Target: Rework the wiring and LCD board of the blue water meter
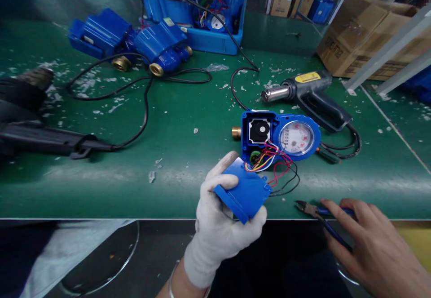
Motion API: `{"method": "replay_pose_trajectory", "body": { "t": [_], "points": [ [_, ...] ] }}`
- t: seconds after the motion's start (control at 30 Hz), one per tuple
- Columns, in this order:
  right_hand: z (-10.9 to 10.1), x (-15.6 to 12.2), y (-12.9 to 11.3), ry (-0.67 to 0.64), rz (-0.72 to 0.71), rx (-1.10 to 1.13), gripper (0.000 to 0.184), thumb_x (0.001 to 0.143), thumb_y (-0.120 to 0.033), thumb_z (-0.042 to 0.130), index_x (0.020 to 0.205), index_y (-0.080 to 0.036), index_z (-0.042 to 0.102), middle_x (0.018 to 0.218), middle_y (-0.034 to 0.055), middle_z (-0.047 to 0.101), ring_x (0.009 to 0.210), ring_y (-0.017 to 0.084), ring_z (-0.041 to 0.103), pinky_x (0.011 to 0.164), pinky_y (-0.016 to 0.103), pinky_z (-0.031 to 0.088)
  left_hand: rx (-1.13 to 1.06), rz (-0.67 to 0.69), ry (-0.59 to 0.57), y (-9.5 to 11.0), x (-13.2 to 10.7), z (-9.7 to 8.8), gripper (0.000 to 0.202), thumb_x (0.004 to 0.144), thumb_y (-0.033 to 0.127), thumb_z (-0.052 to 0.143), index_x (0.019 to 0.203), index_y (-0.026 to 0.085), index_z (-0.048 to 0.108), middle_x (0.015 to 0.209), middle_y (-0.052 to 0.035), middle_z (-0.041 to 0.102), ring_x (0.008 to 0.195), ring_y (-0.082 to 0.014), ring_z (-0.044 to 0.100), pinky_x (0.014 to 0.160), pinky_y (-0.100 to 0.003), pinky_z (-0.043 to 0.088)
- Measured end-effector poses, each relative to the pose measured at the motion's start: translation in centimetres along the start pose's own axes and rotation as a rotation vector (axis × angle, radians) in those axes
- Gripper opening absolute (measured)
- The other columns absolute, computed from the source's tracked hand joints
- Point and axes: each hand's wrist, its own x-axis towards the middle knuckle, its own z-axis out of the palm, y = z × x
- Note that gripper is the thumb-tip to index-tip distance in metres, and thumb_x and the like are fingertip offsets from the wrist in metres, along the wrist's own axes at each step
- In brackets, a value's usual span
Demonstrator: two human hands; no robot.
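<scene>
My left hand (222,217), in a white glove, grips a blue plastic cover (247,188) above the bench's front edge. Red, yellow and black wires (269,156) run from the cover to a water meter (296,137) just beyond it. The meter's blue housing stands uncovered, showing a black round part (260,130) inside, and a brass fitting (236,132) sticks out on its left. Bare, my right hand (367,235) is closed around the blue handles of diagonal cutters (308,209). Their jaws point left over the bench edge and look slightly parted.
A heat gun (306,92) lies behind the meter, its cable curling right. Another dark power tool (40,131) lies at left. Two blue meters (161,44) and a blue crate (215,42) stand farther back. Plastic scraps litter the green bench (188,154). A carton (363,37) stands back right.
</scene>
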Motion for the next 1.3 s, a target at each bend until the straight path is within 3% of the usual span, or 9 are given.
{"method": "replay_pose_trajectory", "body": {
  "t": [0.2, 0.4, 0.6, 0.87, 1.07, 1.3],
  "points": [
    [-3.5, 2.4, -2.4, 0.188, -0.049, 0.162, 0.041, 0.096, -0.041, 0.043, 0.123, -0.012, 0.054, 0.102, 0.0115, 0.052, 0.086, 0.014, 0.057, 0.067, 0.02, 0.054, 0.065, 0.09, -0.026, -0.2, -0.4, 0.0, 0.068, 0.056, 0.006, 0.078, 0.112, 0.017, 0.043, 0.14, -0.0247, 0.047, 0.13, -0.0335, 0.05, 0.102, -0.049, 0.049],
    [-4.2, 5.4, -4.4, 0.325, -0.036, 0.157, 0.044, 0.089, -0.032, 0.053, 0.128, -0.011, 0.052, 0.106, 0.0166, 0.051, 0.088, 0.024, 0.053, 0.07, 0.039, 0.051, 0.107, 0.142, -0.048, -0.6, -0.6, -0.3, 0.071, 0.056, 0.011, 0.081, 0.115, 0.017, 0.044, 0.142, -0.0236, 0.046, 0.13, -0.0337, 0.05, 0.103, -0.051, 0.048],
    [-4.6, 6.0, -3.9, 0.22, -0.083, 0.128, 0.051, 0.086, -0.028, 0.055, 0.135, -0.013, 0.048, 0.107, 0.018, 0.049, 0.091, 0.027, 0.051, 0.069, 0.044, 0.051, 0.149, 0.166, -0.064, -0.6, -0.8, -0.6, 0.069, 0.059, 0.014, 0.082, 0.117, 0.022, 0.045, 0.146, -0.0178, 0.045, 0.131, -0.0321, 0.05, 0.102, -0.051, 0.049],
    [-5.9, 6.3, -3.0, 0.153, -0.114, 0.068, 0.054, 0.083, -0.026, 0.052, 0.134, -0.011, 0.048, 0.113, 0.0211, 0.049, 0.096, 0.034, 0.05, 0.071, 0.052, 0.049, 0.121, 0.183, -0.067, -0.3, -0.6, -0.6, 0.069, 0.056, 0.011, 0.083, 0.114, 0.017, 0.045, 0.142, -0.0238, 0.046, 0.13, -0.032, 0.051, 0.102, -0.047, 0.049],
    [-5.7, 6.5, -3.5, 0.142, -0.125, 0.09, 0.053, 0.086, -0.029, 0.05, 0.135, -0.009, 0.045, 0.11, 0.0202, 0.049, 0.094, 0.029, 0.051, 0.07, 0.047, 0.053, 0.096, 0.128, -0.035, -0.3, -0.8, -0.5, 0.071, 0.055, 0.01, 0.082, 0.114, 0.019, 0.044, 0.142, -0.0219, 0.046, 0.129, -0.0333, 0.051, 0.102, -0.05, 0.049],
    [-5.9, 6.3, -3.9, 0.173, -0.184, 0.012, 0.044, 0.087, -0.032, 0.047, 0.124, -0.009, 0.051, 0.101, 0.0177, 0.053, 0.082, 0.024, 0.054, 0.063, 0.041, 0.056, 0.166, 0.121, 0.08, 0.5, -0.8, -0.2, 0.067, 0.051, 0.016, 0.085, 0.103, 0.023, 0.044, 0.135, -0.0162, 0.052, 0.116, -0.0321, 0.061, 0.09, -0.046, 0.056]
  ]
}}
